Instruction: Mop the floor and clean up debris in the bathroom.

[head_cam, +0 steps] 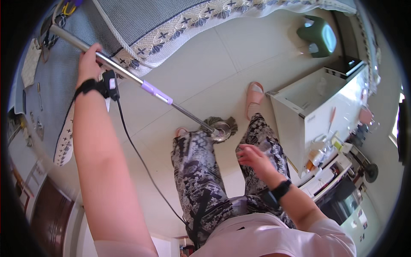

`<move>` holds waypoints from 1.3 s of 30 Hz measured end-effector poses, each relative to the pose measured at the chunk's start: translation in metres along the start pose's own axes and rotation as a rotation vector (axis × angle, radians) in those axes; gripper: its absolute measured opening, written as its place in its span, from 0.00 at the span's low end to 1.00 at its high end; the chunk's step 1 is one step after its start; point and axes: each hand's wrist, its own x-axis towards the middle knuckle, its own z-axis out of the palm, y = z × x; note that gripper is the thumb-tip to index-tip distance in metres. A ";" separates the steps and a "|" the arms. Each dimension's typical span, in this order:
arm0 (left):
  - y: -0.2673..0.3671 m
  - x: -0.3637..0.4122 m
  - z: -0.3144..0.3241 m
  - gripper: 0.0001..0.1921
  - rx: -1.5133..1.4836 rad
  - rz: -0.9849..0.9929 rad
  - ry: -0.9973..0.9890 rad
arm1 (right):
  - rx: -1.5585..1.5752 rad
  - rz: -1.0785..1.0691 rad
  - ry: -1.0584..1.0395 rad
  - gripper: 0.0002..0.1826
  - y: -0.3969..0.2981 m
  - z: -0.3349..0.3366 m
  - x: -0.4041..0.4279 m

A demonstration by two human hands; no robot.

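Note:
My left hand [89,62] grips the upper part of a metal mop handle [118,68] at the edge of a cloth-covered surface. The handle slants down past a purple sleeve [156,92] to a round mop head [221,130] on the floor. Grey-green strands fringe the head, which lies between my slippered feet; my trouser leg hides part of it. Loosely curled and holding nothing, my right hand [257,162] hangs in front of my right thigh. Both wrists carry black straps, and a small device [110,84] with a black cable sits at the left one.
A blue-grey cloth [144,22] with a lace border covers the surface ahead and to the left. The green plastic stool [318,37] stands at the far right. At right is a white cabinet [289,128], with several items beside it. A brown door [51,212] shows lower left.

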 end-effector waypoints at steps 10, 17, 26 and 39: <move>0.158 -0.385 -0.149 0.11 -0.957 0.511 -0.516 | 0.516 0.395 -0.059 0.14 0.069 0.191 0.032; 0.238 -0.509 -0.198 0.16 -0.918 0.790 -0.025 | 0.475 0.326 -0.189 0.11 0.042 0.216 -0.089; 0.194 -0.528 -0.094 0.16 -1.014 0.595 -0.054 | 0.361 -0.096 0.032 0.25 -0.087 0.057 -0.032; 0.066 -0.515 0.277 0.06 -0.515 0.149 -0.436 | 0.094 -0.147 0.282 0.08 -0.234 -0.222 0.065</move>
